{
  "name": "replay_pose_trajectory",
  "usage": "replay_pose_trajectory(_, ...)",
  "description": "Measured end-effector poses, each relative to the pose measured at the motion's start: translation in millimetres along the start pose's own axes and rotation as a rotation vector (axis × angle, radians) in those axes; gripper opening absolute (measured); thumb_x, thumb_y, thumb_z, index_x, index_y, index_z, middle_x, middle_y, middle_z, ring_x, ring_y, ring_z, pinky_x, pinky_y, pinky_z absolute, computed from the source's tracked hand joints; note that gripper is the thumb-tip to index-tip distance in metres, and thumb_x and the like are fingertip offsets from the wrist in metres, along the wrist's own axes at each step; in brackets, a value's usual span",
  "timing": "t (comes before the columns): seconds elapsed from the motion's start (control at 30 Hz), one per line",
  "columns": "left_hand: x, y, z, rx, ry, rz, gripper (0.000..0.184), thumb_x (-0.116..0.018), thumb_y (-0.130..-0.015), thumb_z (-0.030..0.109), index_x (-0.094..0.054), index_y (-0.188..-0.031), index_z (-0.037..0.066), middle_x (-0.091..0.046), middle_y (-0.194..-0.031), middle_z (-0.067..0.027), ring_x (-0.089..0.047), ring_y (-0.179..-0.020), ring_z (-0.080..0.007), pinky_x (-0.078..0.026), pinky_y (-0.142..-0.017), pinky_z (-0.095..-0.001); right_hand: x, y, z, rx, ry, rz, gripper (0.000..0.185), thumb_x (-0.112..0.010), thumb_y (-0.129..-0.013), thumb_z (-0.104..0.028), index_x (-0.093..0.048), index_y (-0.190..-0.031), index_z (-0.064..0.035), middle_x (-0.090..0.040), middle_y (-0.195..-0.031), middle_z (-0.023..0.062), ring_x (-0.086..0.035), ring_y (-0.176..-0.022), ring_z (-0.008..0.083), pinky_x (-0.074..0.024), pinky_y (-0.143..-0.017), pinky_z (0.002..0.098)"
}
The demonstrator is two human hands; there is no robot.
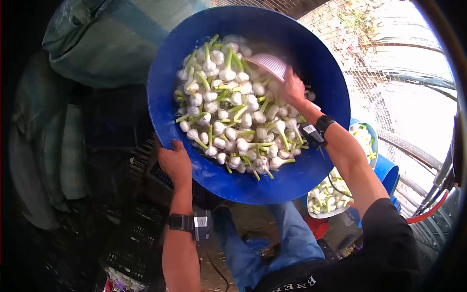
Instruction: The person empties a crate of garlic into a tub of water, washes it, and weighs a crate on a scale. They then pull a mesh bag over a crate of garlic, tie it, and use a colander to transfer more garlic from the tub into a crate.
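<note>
A wide blue tub [163, 104] holds many garlic bulbs [228, 117] with short green stems, sitting in what looks like water. My left hand [176, 163] grips the tub's near left rim, thumb on top and the other fingers partly hidden. Inside the tub, toward the far right, my right hand [293, 90] is closed on the edge of a pink ribbed plastic basket [267, 64]. The basket is tilted among the bulbs and slightly blurred, so its inside cannot be seen well.
Containers of garlic [328, 197] stand to the right, below my right forearm. Large woven sacks [112, 44] lie at the upper left. Black plastic crates [131, 253] are at the lower left. Wire mesh [374, 63] runs along the right side.
</note>
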State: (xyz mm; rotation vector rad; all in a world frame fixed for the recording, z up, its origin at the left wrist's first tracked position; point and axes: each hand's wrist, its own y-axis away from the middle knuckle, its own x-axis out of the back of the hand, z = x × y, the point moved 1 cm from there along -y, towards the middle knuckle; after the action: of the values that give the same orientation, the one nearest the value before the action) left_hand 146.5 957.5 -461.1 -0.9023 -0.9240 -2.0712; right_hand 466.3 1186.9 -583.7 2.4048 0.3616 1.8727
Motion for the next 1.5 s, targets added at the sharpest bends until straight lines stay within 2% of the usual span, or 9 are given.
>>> replay_pose_trajectory(0.07, -5.3, 7.4, -5.4, -0.287, -0.21, 0.308, 0.06, -0.064, -0.085, 0.012, -0.042, -0.137, -0.008, -0.049, -0.135, -0.0291, -0.053, -0.12, -0.04, -0.042, -0.1, -0.0439, -26.5, 12.8, 8.9, -0.045, -0.051, -0.044, 0.063, -0.058, -0.077, -0.009, -0.037, -0.136, -0.0003, -0.065, -0.096, 0.0316, -0.064, -0.088, 0.0502, -0.052, -0.079, 0.0569)
replay_pose_trajectory(0.2, -17.5, 75.4, 60.8, -0.498, 0.207, 0.08, 0.076, -0.067, -0.089, 0.021, -0.027, -0.15, -0.003, -0.033, -0.152, -0.024, -0.031, -0.142, -0.0349, -0.022, -0.118, -0.0409, -40.0, 48.6, 34.7, 0.008, -0.3, -0.208, 0.059, -0.056, -0.073, -0.011, -0.042, -0.129, 0.0025, -0.065, -0.092, 0.0331, -0.063, -0.09, 0.0499, -0.0509, -0.082, 0.0548)
replay_pose_trajectory(0.4, -143.4, 20.1, -9.0, 0.287, 0.299, -0.201, 0.111, -0.059, -0.081, 0.071, -0.026, -0.146, -0.013, -0.032, -0.149, -0.0318, -0.031, -0.14, -0.0398, -0.027, -0.115, -0.04, -67.9, 90.3, 43.5, -0.144, -0.676, -0.355, 0.052, -0.054, -0.072, -0.015, -0.051, -0.119, 0.0068, -0.064, -0.09, 0.0327, -0.064, -0.088, 0.0482, -0.0504, -0.08, 0.0523)
replay_pose_trajectory(0.87, -204.7, -27.6, 2.0, 0.332, 0.158, -0.597, 0.098, -0.059, -0.078, 0.073, -0.048, -0.138, -0.004, -0.053, -0.137, -0.0247, -0.05, -0.126, -0.0361, -0.039, -0.103, -0.04, -97.0, 113.6, 30.0, -0.427, -0.893, -0.282, 0.043, -0.052, -0.078, -0.011, -0.059, -0.118, 0.0034, -0.068, -0.096, 0.0222, -0.066, -0.09, 0.0298, -0.051, -0.08, 0.0403)
replay_pose_trajectory(0.93, -210.5, -16.0, 13.3, 0.12, 0.061, -0.344, 0.085, -0.063, -0.079, 0.067, -0.057, -0.129, -0.001, -0.059, -0.128, -0.0245, -0.055, -0.118, -0.0366, -0.041, -0.1, -0.04, -89.4, 120.9, 16.4, -0.478, -1.032, -0.286, 0.042, -0.053, -0.079, -0.011, -0.059, -0.118, 0.0035, -0.068, -0.097, 0.0202, -0.065, -0.091, 0.0282, -0.0508, -0.08, 0.0394)
replay_pose_trajectory(1.13, -162.4, 12.5, 63.6, -0.048, 0.175, -0.519, 0.084, -0.065, -0.083, 0.059, -0.049, -0.138, -0.002, -0.055, -0.136, -0.0216, -0.051, -0.126, -0.0338, -0.038, -0.105, -0.04, 17.2, 144.1, 9.9, -0.751, -0.971, -0.499, 0.035, -0.053, -0.08, -0.004, -0.059, -0.113, 0.0065, -0.066, -0.093, 0.0125, -0.062, -0.085, 0.0201, -0.0494, -0.07, 0.0341)
replay_pose_trajectory(1.17, -157.9, 16.5, 69.0, -0.087, 0.253, -0.547, 0.083, -0.065, -0.084, 0.059, -0.049, -0.138, -0.002, -0.055, -0.135, -0.0211, -0.052, -0.124, -0.0335, -0.038, -0.105, -0.0396, 18.3, 153.3, 16.3, -0.72, -1.051, -0.344, 0.014, -0.057, -0.069, 0.001, -0.059, -0.081, 0.0076, -0.056, -0.064, 0.0088, -0.052, -0.052, 0.0161, -0.0341, -0.043, 0.0311)
replay_pose_trajectory(1.43, -104.3, 64.7, 120.3, -0.136, 0.494, -0.609, 0.065, -0.066, -0.089, 0.044, -0.053, -0.134, -0.002, -0.061, -0.128, -0.0153, -0.058, -0.116, -0.0252, -0.044, -0.1, -0.0358, 104.0, 186.2, 11.4, -0.878, -1.251, -0.328, 0.007, -0.055, -0.074, 0.004, -0.055, -0.08, 0.0014, -0.05, -0.057, 0.0049, -0.041, -0.037, 0.0118, -0.0248, -0.035, 0.0302)
replay_pose_trajectory(1.5, -93.1, 70.3, 124.4, -0.136, 0.536, -0.509, 0.06, -0.07, -0.082, 0.049, -0.063, -0.115, 0.0, -0.069, -0.108, -0.0172, -0.066, -0.1, -0.0281, -0.049, -0.088, -0.0391, 120.7, 194.2, 6.4, -0.842, -1.295, -0.326, 0.007, -0.055, -0.074, 0.003, -0.055, -0.08, 0.0011, -0.05, -0.057, 0.0045, -0.041, -0.037, 0.0116, -0.0249, -0.035, 0.0302)
